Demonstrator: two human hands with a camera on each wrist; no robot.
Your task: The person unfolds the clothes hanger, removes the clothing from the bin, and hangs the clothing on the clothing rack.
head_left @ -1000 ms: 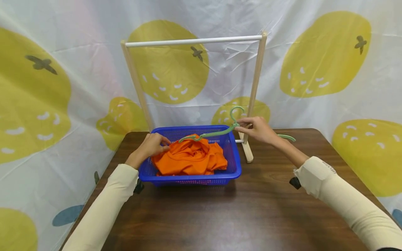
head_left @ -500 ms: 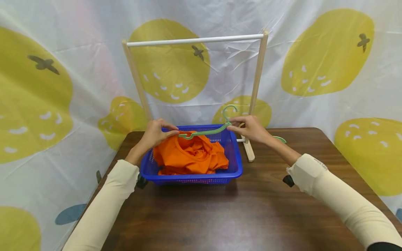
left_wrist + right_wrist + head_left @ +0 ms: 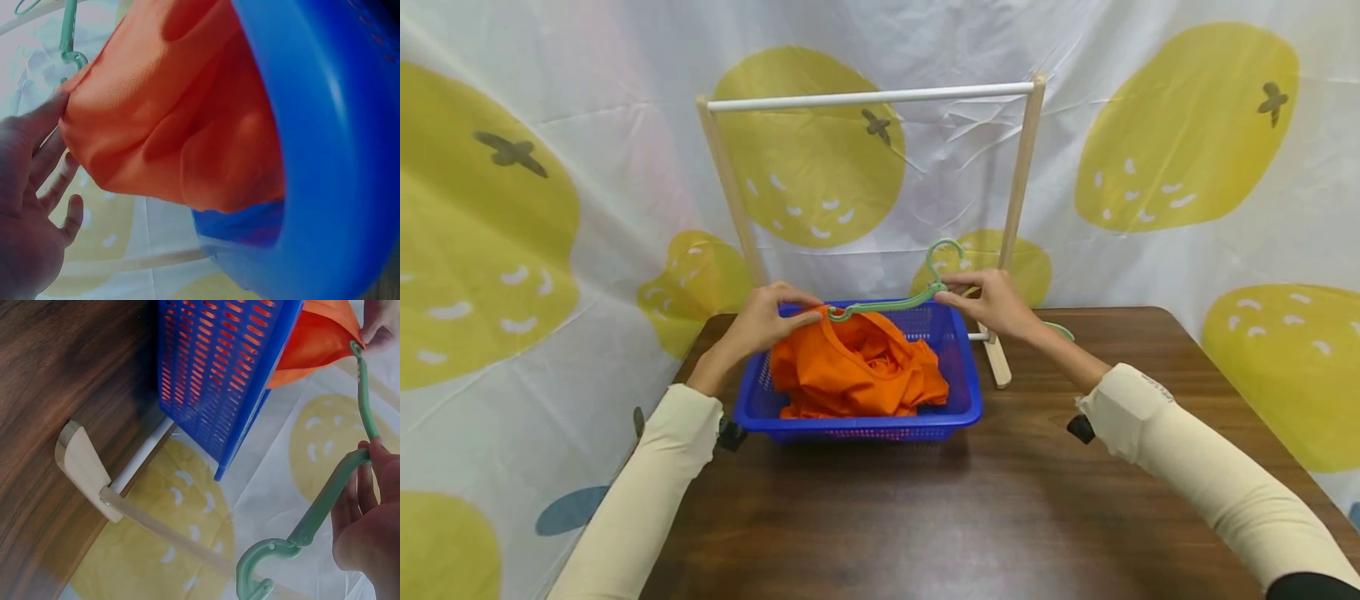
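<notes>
In the head view my left hand [image 3: 766, 321] pinches the neckline of an orange shirt [image 3: 857, 375] and lifts it above the blue basket [image 3: 880, 423]. The rest of the shirt lies bunched in the basket. My right hand [image 3: 992, 302] holds a green clothes hanger [image 3: 887, 307] near the base of its hook. One tip of the hanger is at the shirt's neckline, beside my left fingertips. In the right wrist view the hanger's other arm [image 3: 328, 497] extends away from the shirt. The left wrist view shows the raised cloth [image 3: 162, 112] between thumb and fingers.
A rack with a white bar [image 3: 872, 98] and wooden posts stands behind the basket. One wooden foot [image 3: 997, 362] rests on the brown table [image 3: 880, 517] at the basket's right. A fruit-patterned curtain [image 3: 1150, 275] hangs behind.
My left hand has moved up and right, raising the shirt's neckline. My right hand has brought the hanger leftward, and its tip now meets the neckline.
</notes>
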